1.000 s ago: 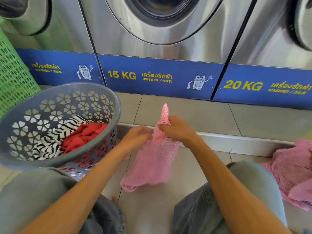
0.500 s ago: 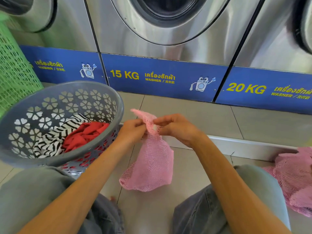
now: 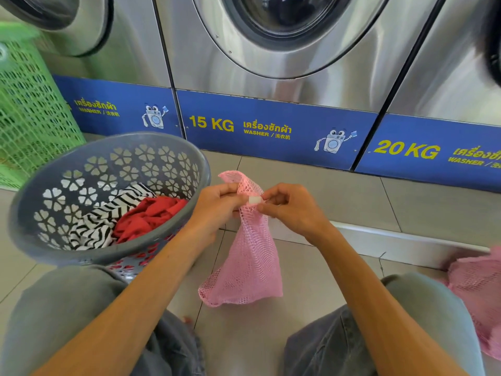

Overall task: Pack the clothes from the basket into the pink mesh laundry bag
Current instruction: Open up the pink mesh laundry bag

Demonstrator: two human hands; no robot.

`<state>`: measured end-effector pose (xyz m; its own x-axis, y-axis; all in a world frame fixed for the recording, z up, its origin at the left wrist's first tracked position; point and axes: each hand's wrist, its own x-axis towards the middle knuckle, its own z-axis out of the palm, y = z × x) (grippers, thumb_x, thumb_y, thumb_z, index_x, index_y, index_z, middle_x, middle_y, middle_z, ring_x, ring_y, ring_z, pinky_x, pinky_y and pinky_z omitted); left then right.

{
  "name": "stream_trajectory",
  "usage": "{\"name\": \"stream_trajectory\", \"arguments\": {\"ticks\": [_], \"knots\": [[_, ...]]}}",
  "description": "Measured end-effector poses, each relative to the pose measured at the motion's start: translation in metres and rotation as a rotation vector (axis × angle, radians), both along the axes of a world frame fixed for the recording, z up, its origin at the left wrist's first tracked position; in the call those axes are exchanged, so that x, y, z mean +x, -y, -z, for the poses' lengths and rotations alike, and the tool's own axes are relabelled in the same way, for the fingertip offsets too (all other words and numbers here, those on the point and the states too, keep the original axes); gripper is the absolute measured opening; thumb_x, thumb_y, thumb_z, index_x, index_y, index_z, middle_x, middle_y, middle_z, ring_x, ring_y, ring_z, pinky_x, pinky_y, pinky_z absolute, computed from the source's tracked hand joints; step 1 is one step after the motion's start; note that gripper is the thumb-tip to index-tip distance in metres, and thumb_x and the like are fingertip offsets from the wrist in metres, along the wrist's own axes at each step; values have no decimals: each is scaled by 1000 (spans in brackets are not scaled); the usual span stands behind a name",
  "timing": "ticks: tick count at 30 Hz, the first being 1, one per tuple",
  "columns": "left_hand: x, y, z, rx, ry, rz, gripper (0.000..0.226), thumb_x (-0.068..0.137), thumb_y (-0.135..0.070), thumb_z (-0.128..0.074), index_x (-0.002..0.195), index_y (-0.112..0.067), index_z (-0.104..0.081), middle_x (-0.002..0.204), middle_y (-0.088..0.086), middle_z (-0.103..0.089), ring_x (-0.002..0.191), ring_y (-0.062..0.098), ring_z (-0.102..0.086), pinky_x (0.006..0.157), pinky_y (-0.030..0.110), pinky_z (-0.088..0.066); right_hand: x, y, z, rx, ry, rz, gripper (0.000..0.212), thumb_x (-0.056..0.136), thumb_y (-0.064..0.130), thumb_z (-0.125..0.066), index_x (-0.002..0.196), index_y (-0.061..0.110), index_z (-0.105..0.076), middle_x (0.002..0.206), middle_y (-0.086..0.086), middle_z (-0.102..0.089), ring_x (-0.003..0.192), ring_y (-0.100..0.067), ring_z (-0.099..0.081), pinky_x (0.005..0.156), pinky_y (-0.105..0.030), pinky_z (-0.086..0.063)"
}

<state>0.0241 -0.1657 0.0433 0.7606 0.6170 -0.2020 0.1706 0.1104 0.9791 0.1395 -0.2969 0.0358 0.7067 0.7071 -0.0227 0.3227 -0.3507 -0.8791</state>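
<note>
A pink mesh laundry bag (image 3: 248, 267) hangs limp over the tiled floor between my knees. My left hand (image 3: 217, 204) pinches its top edge from the left. My right hand (image 3: 292, 208) grips the same edge from the right, with a small white tab (image 3: 254, 200) showing between the fingers. To the left stands a grey basket (image 3: 108, 255) with flower-shaped holes. It holds a red garment (image 3: 147, 217) and a black-and-white striped garment (image 3: 100, 226).
Steel washers (image 3: 284, 71) with blue 15 KG and 20 KG panels stand on a raised tiled step just ahead. A green plastic basket (image 3: 29, 112) is at the far left. A second pink mesh bag (image 3: 479, 297) lies on the floor at the right edge.
Both hands have worked along the bag's top edge. The upright tip has folded over, and the white tab now shows between the fingers. The bag hangs a little longer.
</note>
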Motion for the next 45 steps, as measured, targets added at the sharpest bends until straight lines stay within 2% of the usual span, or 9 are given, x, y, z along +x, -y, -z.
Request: {"name": "stream_trajectory", "arguments": {"ticks": [7, 16, 22, 27, 32, 36, 41, 43, 45], "knots": [[1, -6, -5, -65, 70, 29, 23, 91, -2, -60, 111, -8, -70, 103, 7, -76, 86, 16, -71, 68, 20, -56, 1, 4, -5, 49, -159, 12, 6, 85, 17, -78, 85, 15, -73, 83, -3, -75, 73, -15, -68, 64, -26, -54], [3, -2, -10, 154, 205, -153, 33, 90, -10, -67, 119, -24, -64, 102, 1, -70, 82, 4, -66, 64, 14, -52, -4, 2, -12, 187, -356, -63, 20, 90, 31, -72, 96, 12, -78, 93, -6, -78, 84, -18, -73, 73, -27, -56], [3, 0, -3, 247, -112, 21, 38, 80, -46, -74, 110, -22, -70, 94, -8, -74, 89, 8, -70, 77, 24, -53, -5, -1, -9, 175, -314, -36, 9, 92, 22, -70, 88, 16, -76, 82, 0, -77, 78, -17, -73, 68, -26, -56], [-1, 1, -3, 369, -35, -18, 23, 88, -28, -68, 85, -5, -71, 72, 3, -64, 69, 12, -56, 66, 31, -45, -8, -1, -3, 43, -302, -53, 12, 94, 25, -69, 94, 15, -76, 93, -3, -77, 83, -21, -74, 73, -30, -58], [-14, -10, 0, 524, -74, -116, 28, 88, -32, -66, 80, -5, -67, 64, 6, -57, 61, 11, -47, 60, 30, -37, 0, -2, 13, -387, 132, 5, 18, 91, 26, -64, 79, 16, -71, 82, -3, -71, 78, -21, -66, 67, -29, -52], [-16, -20, 7, 594, -81, -205, 38, 89, -33, -63, 82, 4, -60, 64, 11, -54, 58, 20, -44, 58, 34, -37, 19, 9, 17, -709, 362, 203, 16, 91, 26, -57, 94, 19, -71, 96, -4, -69, 85, -24, -62, 72, -33, -44], [-16, -28, 5, 692, -140, -329, 30, 90, -29, -56, 77, -2, -54, 65, 1, -51, 63, 20, -46, 55, 32, -34, 32, 19, 16, -574, 187, 168, 16, 83, 26, -59, 83, 19, -73, 90, -2, -73, 84, -23, -67, 77, -36, -56], [-16, -31, 2, 672, -144, -371, 12, 89, -23, -58, 97, -14, -60, 80, -4, -59, 75, 18, -57, 66, 32, -45, 29, 20, 14, -455, 110, 134, 17, 78, 26, -60, 80, 18, -75, 84, -2, -75, 83, -24, -71, 81, -42, -60], [-16, -35, 3, 654, -152, -394, 30, 87, -17, -59, 116, -20, -54, 90, -5, -63, 85, 21, -63, 77, 35, -51, 26, 22, 9, -378, 89, 137, 18, 77, 21, -59, 79, 15, -75, 84, -6, -76, 83, -27, -73, 81, -46, -60]]}}
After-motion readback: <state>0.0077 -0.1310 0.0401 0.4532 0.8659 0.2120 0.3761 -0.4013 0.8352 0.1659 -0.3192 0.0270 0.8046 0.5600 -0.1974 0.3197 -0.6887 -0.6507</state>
